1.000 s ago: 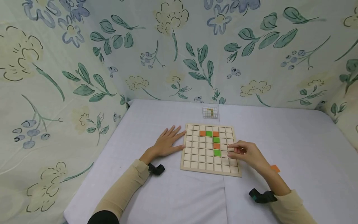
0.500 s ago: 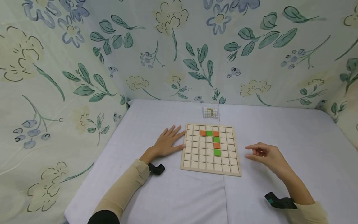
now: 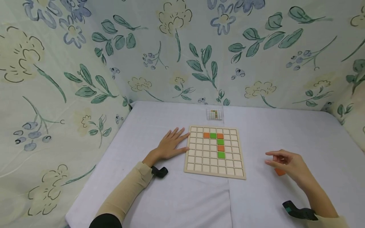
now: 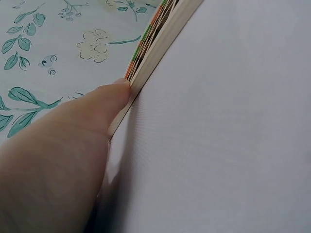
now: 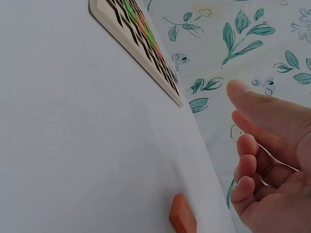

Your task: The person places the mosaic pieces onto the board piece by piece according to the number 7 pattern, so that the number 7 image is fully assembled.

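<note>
A square wooden grid board (image 3: 206, 161) lies on the table, with an angled line of alternating orange tiles (image 3: 220, 148) and green tiles (image 3: 221, 155) in its cells. My left hand (image 3: 169, 146) rests flat with fingers spread, its fingertips and thumb at the board's left edge; the left wrist view shows the thumb against the rim. To the right of the board, my right hand (image 3: 292, 163) is held over the table with nothing in its fingers. Its thumb and index finger are apart, the others loosely curled. Partly hidden below it lies a loose orange tile (image 3: 280, 172), also in the right wrist view.
A small card (image 3: 214, 114) printed with a grid and coloured squares lies behind the board. White cloth (image 3: 199, 202) covers the table, creased in front of the board. Flower-patterned fabric (image 3: 176, 63) hangs at the back and sides.
My right hand has moved right, from over the board's right edge to above the loose orange tile. My left hand and the tiles on the board have stayed where they were.
</note>
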The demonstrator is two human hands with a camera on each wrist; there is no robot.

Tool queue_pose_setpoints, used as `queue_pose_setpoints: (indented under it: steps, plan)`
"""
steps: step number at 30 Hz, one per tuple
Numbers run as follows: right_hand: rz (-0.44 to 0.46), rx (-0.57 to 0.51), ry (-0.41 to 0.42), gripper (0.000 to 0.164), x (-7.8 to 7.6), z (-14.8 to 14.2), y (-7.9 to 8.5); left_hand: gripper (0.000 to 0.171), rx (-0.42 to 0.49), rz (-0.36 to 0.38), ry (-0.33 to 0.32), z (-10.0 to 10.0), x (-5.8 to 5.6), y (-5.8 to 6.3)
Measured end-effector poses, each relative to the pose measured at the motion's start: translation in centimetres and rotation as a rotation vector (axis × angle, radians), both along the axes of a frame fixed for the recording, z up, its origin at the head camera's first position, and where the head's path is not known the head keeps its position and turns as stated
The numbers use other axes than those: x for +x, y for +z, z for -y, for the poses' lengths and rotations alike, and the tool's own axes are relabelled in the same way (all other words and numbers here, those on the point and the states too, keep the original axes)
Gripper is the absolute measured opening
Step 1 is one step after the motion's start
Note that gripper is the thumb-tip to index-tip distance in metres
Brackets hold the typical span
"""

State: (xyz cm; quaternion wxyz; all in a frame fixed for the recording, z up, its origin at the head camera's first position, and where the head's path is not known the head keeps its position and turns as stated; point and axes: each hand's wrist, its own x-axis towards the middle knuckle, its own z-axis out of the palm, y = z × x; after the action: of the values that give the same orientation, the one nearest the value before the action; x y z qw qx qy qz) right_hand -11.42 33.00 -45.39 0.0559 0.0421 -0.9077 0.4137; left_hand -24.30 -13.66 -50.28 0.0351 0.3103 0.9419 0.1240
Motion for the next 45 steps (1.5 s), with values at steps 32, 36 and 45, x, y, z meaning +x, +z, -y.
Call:
queue_pose_setpoints:
  steps: [32,36,45]
  plan:
    - [0.177,-0.002,0.125,0.045,1.2,-6.3,-2.7,0.075,0.002,0.006,0.000,-0.1,0.4,0.6]
    - [0.183,0.003,0.155,0.045,1.1,-6.6,-2.9,0.075,0.003,0.008,-0.002,-0.1,0.5,0.6]
    - [0.139,0.043,0.192,0.041,1.0,-6.6,-3.0,0.075,0.005,0.006,-0.001,-0.2,0.4,0.7]
